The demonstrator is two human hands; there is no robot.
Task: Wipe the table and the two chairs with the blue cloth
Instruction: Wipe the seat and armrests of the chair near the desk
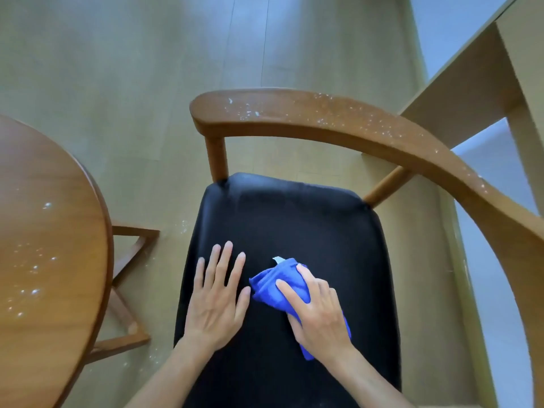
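Your right hand (316, 312) grasps the blue cloth (278, 285) — partly hidden beneath it; your left hand (216, 298) lies flat, fingers straight, on the chair (294, 225) seat — its front edge cut off.

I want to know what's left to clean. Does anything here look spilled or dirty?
Yes. White specks lie scattered on the chair's curved wooden backrest, the round table and the floor between them. The black seat looks clean.
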